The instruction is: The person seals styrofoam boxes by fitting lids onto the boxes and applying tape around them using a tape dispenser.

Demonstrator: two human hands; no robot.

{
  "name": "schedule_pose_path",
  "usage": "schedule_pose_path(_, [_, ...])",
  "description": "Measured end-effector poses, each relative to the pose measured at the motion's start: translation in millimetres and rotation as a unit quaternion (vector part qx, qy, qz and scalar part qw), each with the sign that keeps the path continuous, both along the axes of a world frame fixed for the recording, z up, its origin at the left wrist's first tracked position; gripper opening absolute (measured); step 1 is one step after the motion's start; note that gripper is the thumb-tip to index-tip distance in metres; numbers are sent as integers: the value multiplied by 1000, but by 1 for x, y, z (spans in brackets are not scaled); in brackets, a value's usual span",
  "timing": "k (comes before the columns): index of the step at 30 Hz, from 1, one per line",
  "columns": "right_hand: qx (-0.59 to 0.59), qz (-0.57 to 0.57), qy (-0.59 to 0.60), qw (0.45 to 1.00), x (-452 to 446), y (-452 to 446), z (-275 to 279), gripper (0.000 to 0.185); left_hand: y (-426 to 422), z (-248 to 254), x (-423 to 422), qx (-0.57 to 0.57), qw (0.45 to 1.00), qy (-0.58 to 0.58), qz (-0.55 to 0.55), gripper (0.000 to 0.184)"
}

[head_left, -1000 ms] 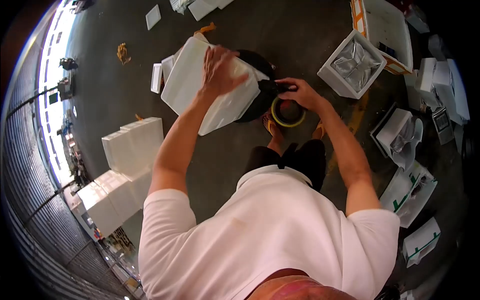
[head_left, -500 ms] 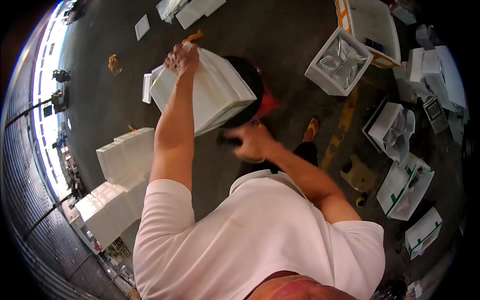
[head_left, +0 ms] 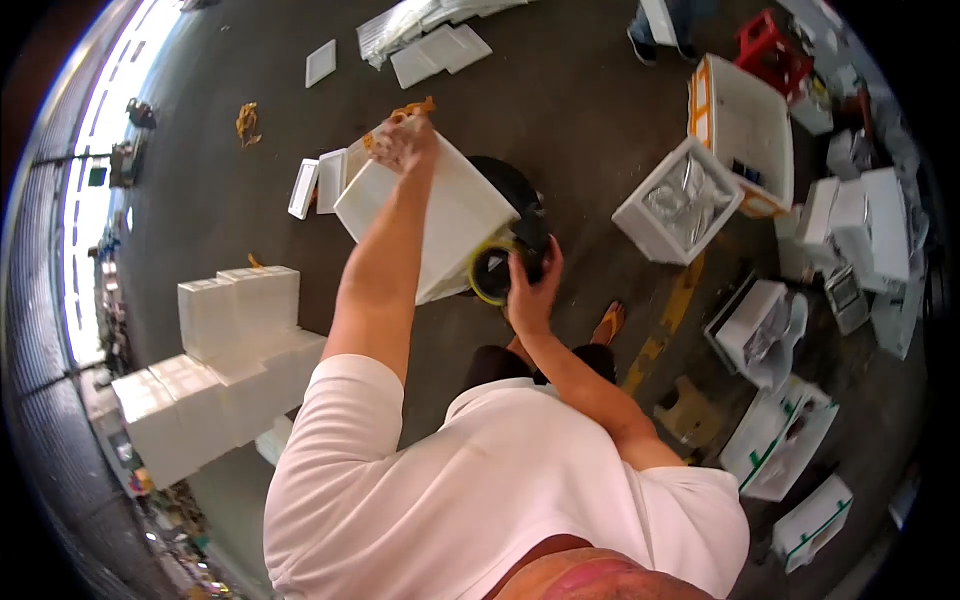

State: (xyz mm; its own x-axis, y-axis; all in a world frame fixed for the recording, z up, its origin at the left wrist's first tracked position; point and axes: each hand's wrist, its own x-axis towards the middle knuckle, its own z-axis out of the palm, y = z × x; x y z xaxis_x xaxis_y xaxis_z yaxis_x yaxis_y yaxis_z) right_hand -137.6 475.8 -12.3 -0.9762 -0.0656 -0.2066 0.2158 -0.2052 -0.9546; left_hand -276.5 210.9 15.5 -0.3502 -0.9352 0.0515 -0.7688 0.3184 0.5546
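A white foam box (head_left: 440,215) with a smooth top stands tilted in view before me, on or beside a round black object (head_left: 505,185). My left hand (head_left: 405,142) is at the box's far left corner, blurred, its fingers hard to make out. My right hand (head_left: 535,290) is wrapped round a black tape dispenser (head_left: 530,238) with a yellow-edged tape roll (head_left: 491,272), close against the near right side of the box. Orange tape scraps (head_left: 413,108) lie just beyond my left hand.
White boxes (head_left: 235,315) are stacked at the left. An open foam box with a silver liner (head_left: 655,228) and a larger orange-taped box (head_left: 750,110) stand at the right. A person's legs (head_left: 672,22) show at the top. More open boxes (head_left: 780,440) line the right.
My right hand has swung with the dispenser, first toward my body, then back up to the box's near right side. My left hand moved from the box top to its far corner. The view has shifted.
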Motion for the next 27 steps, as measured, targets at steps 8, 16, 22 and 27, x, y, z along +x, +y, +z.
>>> schedule_pose_path(8, [-157, 199, -150, 956, -176, -2, 21, 31, -75, 14, 170, 414, 795, 443, 34, 65])
schedule_pose_path(16, [-197, 399, -102, 890, -170, -196, 68, 31, -65, -27, 204, 510, 717, 475, 15, 85])
schedule_pose_path(22, [-230, 279, -137, 922, -139, -112, 90, 33, -12, 1, 229, 445, 735, 512, 23, 71])
schedule_pose_path(27, [-310, 262, -272, 873, -115, 4, -5, 36, 104, -73, 279, 192, 858, 477, 17, 67])
